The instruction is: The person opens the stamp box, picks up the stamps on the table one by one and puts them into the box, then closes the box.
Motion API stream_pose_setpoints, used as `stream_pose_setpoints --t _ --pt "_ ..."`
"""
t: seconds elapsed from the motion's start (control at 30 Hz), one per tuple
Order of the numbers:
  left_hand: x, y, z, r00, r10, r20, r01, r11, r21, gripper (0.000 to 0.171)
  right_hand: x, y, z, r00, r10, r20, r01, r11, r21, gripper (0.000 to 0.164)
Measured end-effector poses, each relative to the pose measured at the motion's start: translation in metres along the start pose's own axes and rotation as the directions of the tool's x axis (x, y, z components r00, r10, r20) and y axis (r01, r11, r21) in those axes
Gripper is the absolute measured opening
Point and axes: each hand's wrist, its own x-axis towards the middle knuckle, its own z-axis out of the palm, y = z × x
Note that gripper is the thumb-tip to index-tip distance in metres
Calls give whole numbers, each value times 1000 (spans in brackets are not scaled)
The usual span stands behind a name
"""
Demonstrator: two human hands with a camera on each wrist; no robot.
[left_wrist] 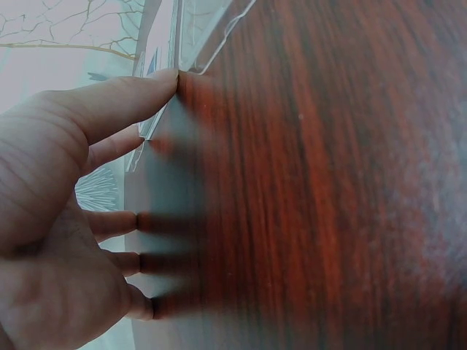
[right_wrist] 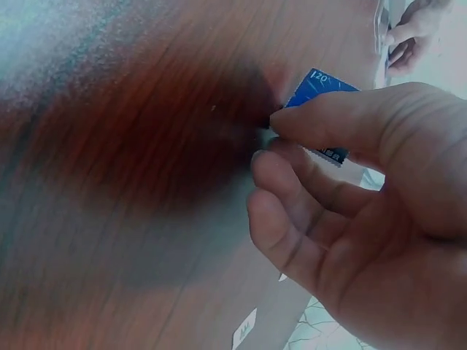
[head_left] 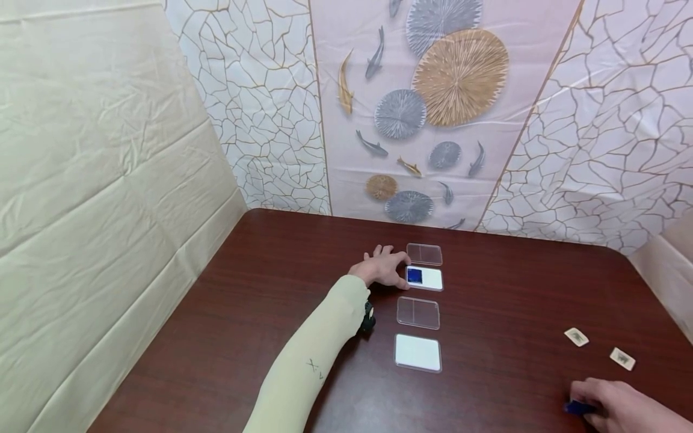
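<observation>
My left hand reaches to the left end of a flat clear case with a white insert and a dark blue stamp on it. Its thumb and index finger grip the case's left corners; the other fingertips touch the table. At the front right, my right hand pinches a blue postage stamp between thumb and fingers, a little above the table. The stamp has perforated edges and the number 1.20; the thumb hides its middle.
Two clear lids lie behind and in front of the held case. Nearer stands another case with a white insert. Two small pale stamps lie at the right of the dark wooden table. Patterned cloth hangs behind.
</observation>
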Motion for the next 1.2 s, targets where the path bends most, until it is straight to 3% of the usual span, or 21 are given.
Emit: stream_pose_setpoints --t 0.23,0.57,0.73,0.87,1.0,1.1,1.2 --pt "0 -1 0 1000 4 3 -4 1000 -4 55 2 3 -5 999 -41 13 41 999 -18 40" --pt "0 -1 0 1000 1 -2 -1 1000 19 55 8 0 -18 992 102 77 -100 994 -32 21" --pt "1 -1 0 1000 -1 2 1 1000 10 55 14 -1 -25 947 268 178 -267 963 -32 4" --pt "0 0 0 1000 -3 3 3 1000 3 55 19 -3 -29 912 346 220 -348 937 -29 4" --pt "0 0 0 1000 -6 7 6 1000 -2 56 19 -7 -30 945 295 140 -292 956 -41 5" --pt "-1 0 0 1000 -3 9 3 1000 -5 56 18 -9 -31 983 186 12 -184 979 -83 17" --pt "-1 1 -1 1000 2 9 -2 1000 -5 56 20 -10 -34 988 139 -63 -145 985 -97 21"
